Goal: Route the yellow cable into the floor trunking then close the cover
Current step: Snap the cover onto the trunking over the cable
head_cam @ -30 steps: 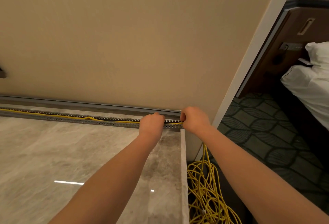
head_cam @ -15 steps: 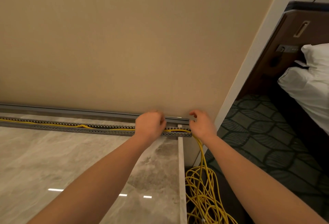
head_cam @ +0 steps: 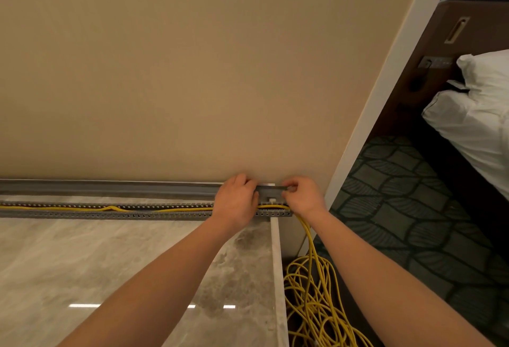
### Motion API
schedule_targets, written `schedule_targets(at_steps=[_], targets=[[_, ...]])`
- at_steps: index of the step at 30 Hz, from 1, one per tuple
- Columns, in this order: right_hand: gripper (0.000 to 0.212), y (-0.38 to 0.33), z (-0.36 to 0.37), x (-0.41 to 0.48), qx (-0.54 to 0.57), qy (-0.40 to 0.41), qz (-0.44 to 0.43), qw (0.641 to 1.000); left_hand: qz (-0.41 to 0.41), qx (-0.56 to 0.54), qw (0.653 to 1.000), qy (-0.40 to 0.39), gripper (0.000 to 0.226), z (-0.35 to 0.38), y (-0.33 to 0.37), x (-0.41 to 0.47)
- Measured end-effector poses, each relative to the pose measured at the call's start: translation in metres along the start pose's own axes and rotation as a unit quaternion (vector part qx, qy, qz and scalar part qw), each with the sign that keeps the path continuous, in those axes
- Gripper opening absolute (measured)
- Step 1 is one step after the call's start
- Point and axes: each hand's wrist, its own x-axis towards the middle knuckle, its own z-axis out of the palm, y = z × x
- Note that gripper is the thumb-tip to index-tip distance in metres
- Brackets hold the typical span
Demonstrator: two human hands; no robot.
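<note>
- Setting: beige wall meets a polished grey marble floor; to the right a doorway opens onto dark patterned carpet and a bed with white bedding.
- Floor trunking: slotted grey channel lying on the marble, parallel to the wall and just in front of it. Top is open along the whole visible length.
- Cover: long grey strip lying between the trunking and the wall base, not on the channel.
- Yellow cable: lies inside the channel from the left edge to the right end, with one small kink at left. It leaves the right end, drops over the marble step edge, and joins a loose tangled pile on the lower floor.
- Left hand: palm down across the trunking near its right end, fingers curled onto the cover strip's right end; grip itself hidden by the back of the hand, so cannot tell if clamped.
- Right hand: at the very end of the strip, fingertips pinched together on its end edge.
</note>
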Motion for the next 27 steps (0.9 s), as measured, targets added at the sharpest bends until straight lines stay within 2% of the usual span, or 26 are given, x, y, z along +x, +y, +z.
schedule_targets(at_steps=[4,8,14,18,22,27], targets=[[0.021,0.006,-0.005,-0.008,0.017,0.029,-0.031,0.999,0.01,0.016,1.0,0.003,0.031,-0.003,-0.003,-0.002],[0.024,0.008,-0.014,-0.016,0.06,0.007,-0.051,0.997,0.017,0.02,1.0,0.011,0.029,-0.006,-0.003,-0.004],[0.025,0.006,-0.024,-0.028,0.065,-0.023,-0.076,0.995,0.039,0.016,0.998,0.045,0.025,-0.009,-0.003,-0.014],[0.043,0.006,-0.029,-0.034,-0.013,-0.07,-0.108,0.992,0.048,0.001,0.997,0.053,0.023,-0.011,0.001,-0.019],[0.046,0.008,-0.03,-0.042,-0.084,-0.096,-0.136,0.982,0.057,0.004,0.997,0.047,0.021,-0.008,0.003,-0.025],[0.043,0.008,-0.03,-0.047,-0.139,-0.083,-0.175,0.971,0.059,0.005,0.997,0.045,0.019,-0.008,0.002,-0.029]])
